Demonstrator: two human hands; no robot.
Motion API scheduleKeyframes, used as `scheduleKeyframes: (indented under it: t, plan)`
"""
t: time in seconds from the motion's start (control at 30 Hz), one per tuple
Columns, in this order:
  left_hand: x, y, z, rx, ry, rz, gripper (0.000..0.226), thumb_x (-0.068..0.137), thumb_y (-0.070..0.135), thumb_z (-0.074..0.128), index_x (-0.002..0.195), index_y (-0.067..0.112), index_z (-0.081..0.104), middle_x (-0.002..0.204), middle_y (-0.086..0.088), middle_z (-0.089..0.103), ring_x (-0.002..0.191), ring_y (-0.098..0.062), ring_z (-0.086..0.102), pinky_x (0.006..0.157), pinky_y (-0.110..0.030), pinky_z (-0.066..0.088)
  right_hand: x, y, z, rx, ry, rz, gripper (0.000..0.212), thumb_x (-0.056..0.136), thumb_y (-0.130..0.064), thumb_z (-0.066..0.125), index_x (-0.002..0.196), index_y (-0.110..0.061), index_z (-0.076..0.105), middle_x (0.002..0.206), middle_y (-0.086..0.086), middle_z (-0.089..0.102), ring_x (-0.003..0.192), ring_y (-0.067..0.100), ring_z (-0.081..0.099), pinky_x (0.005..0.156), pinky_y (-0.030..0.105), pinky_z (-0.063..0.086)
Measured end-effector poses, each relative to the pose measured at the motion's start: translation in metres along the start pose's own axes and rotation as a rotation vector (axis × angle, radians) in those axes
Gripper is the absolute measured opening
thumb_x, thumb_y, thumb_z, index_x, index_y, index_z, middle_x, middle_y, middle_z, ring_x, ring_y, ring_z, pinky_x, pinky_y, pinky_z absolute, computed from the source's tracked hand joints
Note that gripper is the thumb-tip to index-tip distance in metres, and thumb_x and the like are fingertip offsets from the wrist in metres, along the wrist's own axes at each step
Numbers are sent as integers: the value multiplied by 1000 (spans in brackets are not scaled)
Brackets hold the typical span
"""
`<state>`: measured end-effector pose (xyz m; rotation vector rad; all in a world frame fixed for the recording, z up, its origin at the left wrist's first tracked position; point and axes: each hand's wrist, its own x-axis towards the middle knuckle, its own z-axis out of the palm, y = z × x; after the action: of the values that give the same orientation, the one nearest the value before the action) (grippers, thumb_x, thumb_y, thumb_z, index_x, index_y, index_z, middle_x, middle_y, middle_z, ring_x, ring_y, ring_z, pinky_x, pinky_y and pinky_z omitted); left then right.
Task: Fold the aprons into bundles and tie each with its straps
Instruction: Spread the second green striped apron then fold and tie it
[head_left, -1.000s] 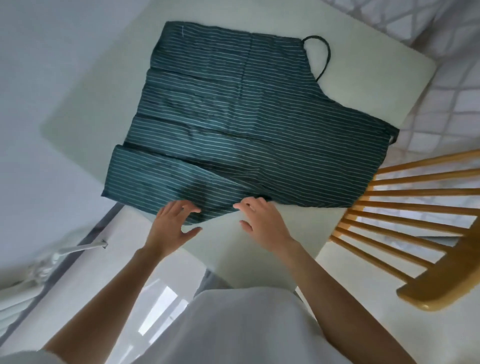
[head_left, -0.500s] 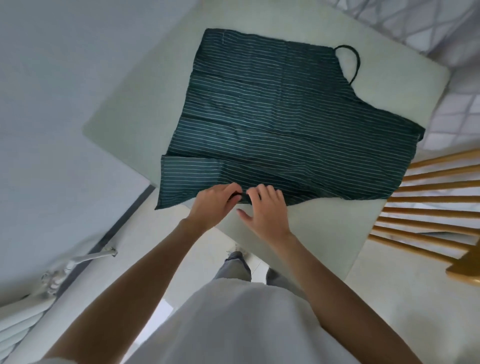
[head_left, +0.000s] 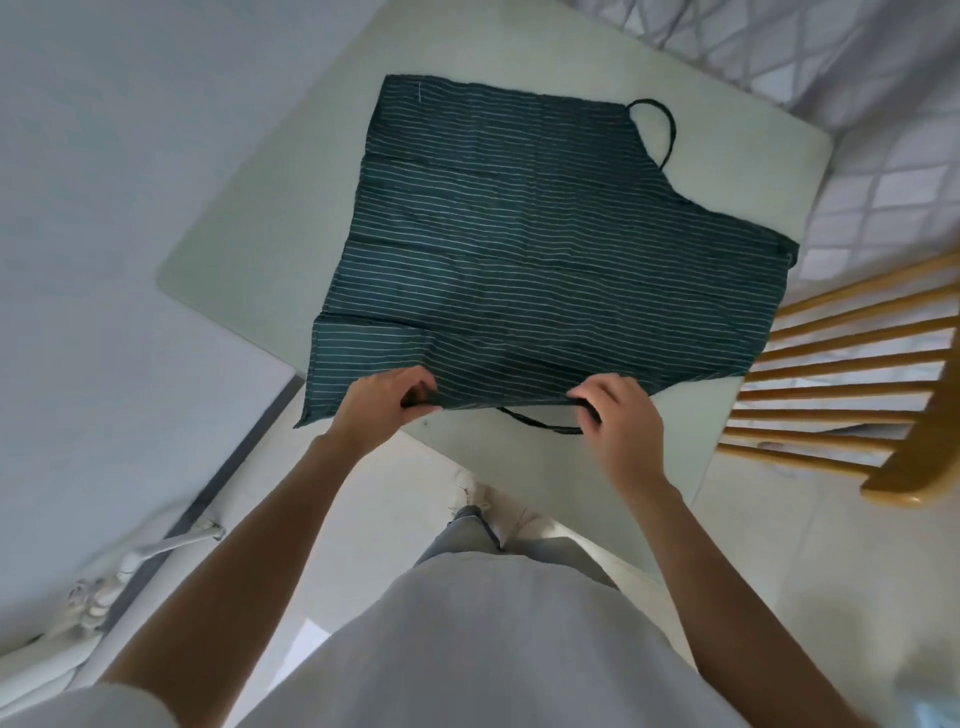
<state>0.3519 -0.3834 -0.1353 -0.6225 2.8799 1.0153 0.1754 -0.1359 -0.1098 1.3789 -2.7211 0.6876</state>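
A dark green apron (head_left: 545, 249) with thin white stripes lies spread flat on a pale square table (head_left: 291, 218). Its neck loop (head_left: 667, 127) curls off the far right corner. At the apron's near edge a dark strap (head_left: 535, 422) sags onto the table between my hands. My left hand (head_left: 387, 402) pinches one end of that strap against the hem. My right hand (head_left: 618, 415) is closed on the other end, further right along the hem.
A wooden spindle-back chair (head_left: 841, 384) stands close against the table's right side. A white wall runs along the left, with a white pipe (head_left: 156, 545) low near the floor. Patterned fabric (head_left: 857, 104) lies beyond the table at the far right.
My hands were close together at the apron's near edge; they have moved apart along the hem, drawing out a strap between them. The camera view has shifted.
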Motion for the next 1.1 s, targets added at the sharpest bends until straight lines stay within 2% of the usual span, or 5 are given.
scheduleKeyframes:
  t: [0.37, 0.7, 0.83, 0.97, 1.1]
  plan:
    - [-36, -5, 6, 92, 112, -150, 14, 87, 19, 65, 100, 18, 70, 98, 2, 69, 87, -12, 61, 73, -24, 47, -38, 26, -18, 306, -73, 299, 17, 89, -8, 61, 104, -9, 68, 100, 4, 70, 92, 15, 63, 83, 27, 51]
    - [-90, 18, 20, 233, 238, -282, 16, 91, 22, 58, 101, 20, 71, 104, -4, 70, 94, -23, 65, 73, -35, 52, -90, 40, -35, 439, -123, 318, 16, 98, -17, 47, 104, -12, 61, 92, -1, 63, 79, 16, 63, 64, 21, 55]
    - [-103, 41, 27, -67, 462, -399, 19, 93, 13, 52, 106, 14, 68, 105, -3, 69, 88, -22, 65, 78, -32, 53, -104, 39, -46, 484, -69, 314, 14, 93, -16, 55, 103, -12, 64, 89, -2, 64, 67, 10, 62, 52, 8, 46]
    - [-101, 59, 15, -215, 594, -376, 19, 91, 8, 55, 105, 12, 67, 99, 1, 67, 85, -11, 61, 80, -19, 47, -91, 46, -64, 446, 46, 274, 17, 88, -17, 63, 102, -10, 66, 88, -7, 63, 78, 9, 60, 66, 20, 52]
    - [-79, 62, -7, -222, 641, -278, 13, 89, 8, 60, 100, 10, 67, 94, 4, 67, 83, -15, 64, 81, -25, 50, -56, 54, -79, 471, 131, 305, 21, 89, -16, 62, 109, -8, 66, 93, -5, 65, 80, 13, 63, 73, 24, 53]
